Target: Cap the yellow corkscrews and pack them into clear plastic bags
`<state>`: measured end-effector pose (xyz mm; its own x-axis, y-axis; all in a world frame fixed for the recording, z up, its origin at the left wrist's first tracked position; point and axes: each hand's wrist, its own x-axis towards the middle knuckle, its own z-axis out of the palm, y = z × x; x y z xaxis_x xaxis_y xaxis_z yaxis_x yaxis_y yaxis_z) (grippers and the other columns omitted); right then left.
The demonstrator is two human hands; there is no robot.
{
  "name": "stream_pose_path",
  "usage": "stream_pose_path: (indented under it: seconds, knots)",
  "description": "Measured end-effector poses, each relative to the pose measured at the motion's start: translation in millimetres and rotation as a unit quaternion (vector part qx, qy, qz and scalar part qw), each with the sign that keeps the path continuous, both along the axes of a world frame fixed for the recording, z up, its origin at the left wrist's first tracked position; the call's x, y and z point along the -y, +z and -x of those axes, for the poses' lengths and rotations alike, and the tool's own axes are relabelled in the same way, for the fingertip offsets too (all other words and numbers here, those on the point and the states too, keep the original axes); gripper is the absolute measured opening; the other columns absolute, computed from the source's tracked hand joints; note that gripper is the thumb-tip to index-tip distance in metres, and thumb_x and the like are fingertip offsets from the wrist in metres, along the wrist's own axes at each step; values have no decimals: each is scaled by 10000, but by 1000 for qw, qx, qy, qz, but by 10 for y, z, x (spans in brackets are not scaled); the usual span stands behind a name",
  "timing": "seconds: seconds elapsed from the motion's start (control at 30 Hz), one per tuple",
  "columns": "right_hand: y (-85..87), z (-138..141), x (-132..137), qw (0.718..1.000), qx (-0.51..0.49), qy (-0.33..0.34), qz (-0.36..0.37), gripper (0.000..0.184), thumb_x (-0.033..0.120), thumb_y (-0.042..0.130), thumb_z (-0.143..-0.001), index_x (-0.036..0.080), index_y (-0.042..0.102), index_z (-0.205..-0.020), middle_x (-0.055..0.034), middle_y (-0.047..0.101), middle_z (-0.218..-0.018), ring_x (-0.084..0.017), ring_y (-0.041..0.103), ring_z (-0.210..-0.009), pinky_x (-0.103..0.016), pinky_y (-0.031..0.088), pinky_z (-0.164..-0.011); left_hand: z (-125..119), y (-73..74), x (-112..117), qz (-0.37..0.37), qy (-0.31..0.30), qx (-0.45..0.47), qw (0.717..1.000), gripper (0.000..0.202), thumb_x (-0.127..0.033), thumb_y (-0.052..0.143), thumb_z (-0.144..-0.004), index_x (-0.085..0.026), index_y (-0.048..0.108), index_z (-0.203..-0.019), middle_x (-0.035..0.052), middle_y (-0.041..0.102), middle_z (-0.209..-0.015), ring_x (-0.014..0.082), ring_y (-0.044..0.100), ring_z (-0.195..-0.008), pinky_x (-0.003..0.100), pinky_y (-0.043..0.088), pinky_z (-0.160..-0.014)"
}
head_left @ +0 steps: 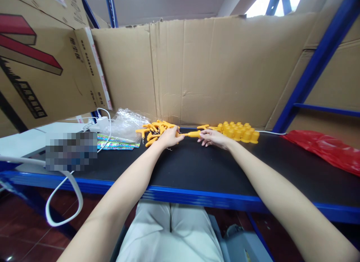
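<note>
A heap of orange T-shaped plastic parts (154, 131) lies on the black shelf top (197, 168). My left hand (169, 137) rests at the heap's right edge with its fingers closed on one orange piece. My right hand (212, 137) pinches the other end of an orange rod-like part (192, 134) that spans the gap between both hands. Behind my right hand stands a cluster of yellow cup-shaped parts (239, 131) in rows.
A crumpled clear plastic bag (125, 123) and a colourful printed packet (115, 143) lie to the left, with a white charger and cable (101, 121). A red plastic bag (326, 148) lies at the right. Cardboard sheets (208, 70) wall the back. The shelf's blue front edge (197, 196) runs above my lap.
</note>
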<state>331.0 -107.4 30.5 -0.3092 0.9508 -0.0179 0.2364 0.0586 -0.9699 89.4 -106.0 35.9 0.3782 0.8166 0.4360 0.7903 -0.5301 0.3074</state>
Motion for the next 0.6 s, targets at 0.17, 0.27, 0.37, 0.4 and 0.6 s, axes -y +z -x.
stream_pose_path:
  seconds: [0.17, 0.27, 0.37, 0.4, 0.6]
  knots:
    - [15, 10, 13, 1000, -4, 6, 8, 153, 286, 552, -852, 149, 535, -919, -73, 671, -795, -88, 606, -563, -172, 486, -500, 3, -2, -6, -2, 1, 0, 1000, 333, -480, 490, -783, -175, 517, -912, 45, 608, -767, 190, 570, -728, 303, 425, -681]
    - [16, 9, 14, 1000, -5, 8, 10, 146, 289, 535, -863, 149, 528, -905, -73, 671, -790, -87, 606, -564, -169, 483, -500, 5, -3, -4, -6, -4, -1, 1000, 333, -480, 488, -780, -175, 511, -912, 43, 604, -762, 190, 567, -718, 302, 421, -676]
    - [17, 9, 17, 1000, -10, 7, 13, 177, 322, 528, -864, 146, 524, -886, -75, 671, -778, -90, 606, -562, -173, 484, -500, 3, -3, 1, -10, -6, -5, 1000, 333, -480, 486, -778, -178, 507, -919, 42, 605, -765, 192, 567, -716, 300, 417, -661]
    - [19, 11, 20, 1000, -13, 6, 15, 192, 335, 528, -863, 144, 523, -884, -76, 671, -775, -91, 606, -561, -176, 485, -500, 1, -3, 4, -13, -6, -7, 1000, 332, -479, 485, -779, -180, 505, -920, 41, 605, -761, 193, 566, -718, 299, 416, -658]
    - [19, 32, 11, 1000, -13, -5, 25, 276, 404, 503, -867, 130, 531, -895, -74, 664, -709, -87, 588, -522, -164, 466, -461, -15, 3, 18, -19, -19, -4, 1000, 313, -462, 483, -782, -183, 497, -926, 26, 605, -723, 189, 566, -705, 294, 413, -655]
